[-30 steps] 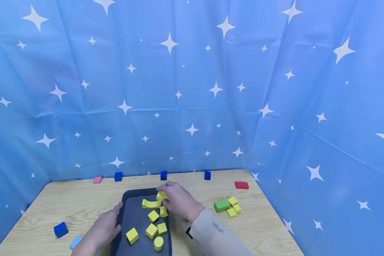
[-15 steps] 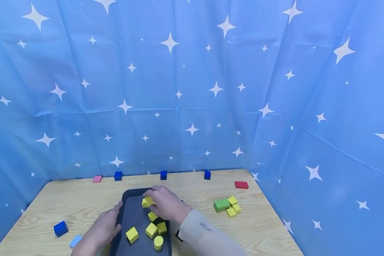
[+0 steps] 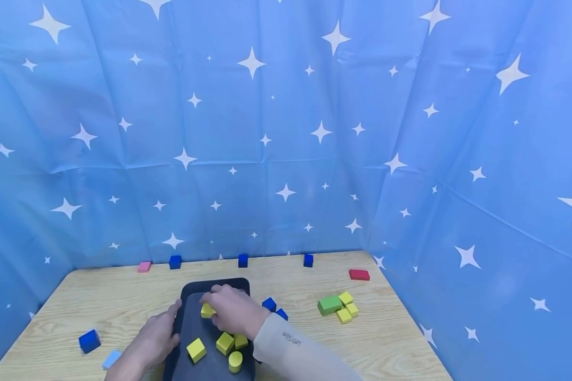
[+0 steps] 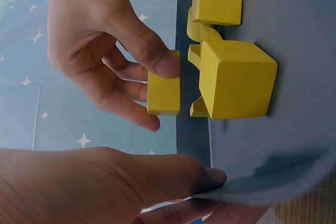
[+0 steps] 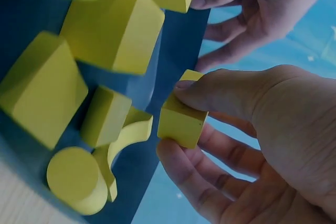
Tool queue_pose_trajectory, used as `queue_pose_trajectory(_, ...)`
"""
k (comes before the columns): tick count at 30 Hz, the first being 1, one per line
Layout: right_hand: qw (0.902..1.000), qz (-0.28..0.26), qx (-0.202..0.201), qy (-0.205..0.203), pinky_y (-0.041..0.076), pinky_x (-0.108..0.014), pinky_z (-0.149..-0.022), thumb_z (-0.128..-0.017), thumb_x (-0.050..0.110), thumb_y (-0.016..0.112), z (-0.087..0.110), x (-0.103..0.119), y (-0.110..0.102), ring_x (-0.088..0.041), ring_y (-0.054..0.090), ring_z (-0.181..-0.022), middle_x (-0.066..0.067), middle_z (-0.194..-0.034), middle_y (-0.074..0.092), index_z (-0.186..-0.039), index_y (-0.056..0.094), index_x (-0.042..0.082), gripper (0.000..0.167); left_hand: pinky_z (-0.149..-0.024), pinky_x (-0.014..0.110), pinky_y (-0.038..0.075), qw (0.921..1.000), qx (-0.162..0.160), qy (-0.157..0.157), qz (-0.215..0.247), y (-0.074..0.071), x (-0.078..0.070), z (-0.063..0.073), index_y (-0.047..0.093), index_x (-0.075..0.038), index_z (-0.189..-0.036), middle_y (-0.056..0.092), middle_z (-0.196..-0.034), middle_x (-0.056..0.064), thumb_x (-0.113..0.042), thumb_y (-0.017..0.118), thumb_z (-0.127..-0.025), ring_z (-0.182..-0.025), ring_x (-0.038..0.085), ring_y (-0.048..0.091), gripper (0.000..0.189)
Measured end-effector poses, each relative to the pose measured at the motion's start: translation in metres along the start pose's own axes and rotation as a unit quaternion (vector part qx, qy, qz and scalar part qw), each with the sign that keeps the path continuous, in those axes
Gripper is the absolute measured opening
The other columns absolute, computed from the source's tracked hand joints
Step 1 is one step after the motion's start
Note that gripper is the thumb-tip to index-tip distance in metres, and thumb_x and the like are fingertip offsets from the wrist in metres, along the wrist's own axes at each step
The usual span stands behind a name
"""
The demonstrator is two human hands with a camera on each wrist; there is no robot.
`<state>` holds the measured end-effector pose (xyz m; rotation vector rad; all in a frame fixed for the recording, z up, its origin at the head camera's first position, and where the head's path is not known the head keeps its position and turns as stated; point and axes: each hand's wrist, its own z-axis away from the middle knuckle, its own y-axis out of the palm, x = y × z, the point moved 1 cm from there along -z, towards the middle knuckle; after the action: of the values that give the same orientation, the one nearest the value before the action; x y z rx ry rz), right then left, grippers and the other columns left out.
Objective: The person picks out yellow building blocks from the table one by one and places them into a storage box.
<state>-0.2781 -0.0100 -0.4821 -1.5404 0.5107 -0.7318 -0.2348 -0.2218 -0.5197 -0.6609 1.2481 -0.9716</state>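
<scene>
My right hand (image 3: 238,315) pinches a small yellow block (image 5: 181,124) between thumb and fingers, raised over the far part of the dark tray (image 3: 188,323). My left hand (image 3: 153,334) grips the tray's left rim; the left wrist view shows its thumb on top and fingers underneath. Several other yellow blocks lie in the tray. Among them are a cube (image 3: 196,350), a cylinder (image 3: 235,362) and a curved arch block (image 5: 131,134). In the head view my right hand and sleeve cover the arch block and some neighbouring pieces.
Two blue blocks (image 3: 269,304) lie just right of the tray. Farther right, a green block (image 3: 330,305) touches small yellow ones (image 3: 344,316). A red block (image 3: 359,275), blue cubes (image 3: 243,260) and a pink block (image 3: 144,266) line the back. Blue (image 3: 89,341) and light-blue (image 3: 111,360) blocks lie left.
My right hand has moved left and nearer across the tray, carrying the yellow block from the far right corner. Blue blocks beside the tray have come into view. My left hand stays on the rim.
</scene>
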Motion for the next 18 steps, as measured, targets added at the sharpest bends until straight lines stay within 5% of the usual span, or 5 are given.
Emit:
queue_pose_trajectory(11,0.9992,0.012,0.037,0.004,0.069,-0.022,-0.094,-0.107,0.030,0.089,-0.0048,0.0087,0.0107,-0.001,0.073,-0.121,0.010,-0.147,0.078,-0.154,0.076,0.031,0.049,-0.114,0.069,0.062,0.9999,0.003,0.012,0.004,0.0002,0.0004,0.0002,0.040,0.018,-0.169,0.064,-0.157,0.041,0.001,0.080,-0.104,-0.143,0.059,0.068,0.078)
queue_pose_trajectory(18,0.9997,0.001,0.022,0.007,0.067,-0.022,-0.096,-0.109,0.029,0.086,0.0036,0.0045,0.0054,-0.003,0.071,-0.118,0.010,-0.144,0.077,-0.155,0.076,0.033,0.047,-0.112,0.068,0.064,1.0000,0.002,0.004,0.000,-0.0002,0.0001,0.0013,0.039,0.017,-0.170,0.063,-0.158,0.042,0.001,0.079,-0.104,-0.143,0.059,0.068,0.079)
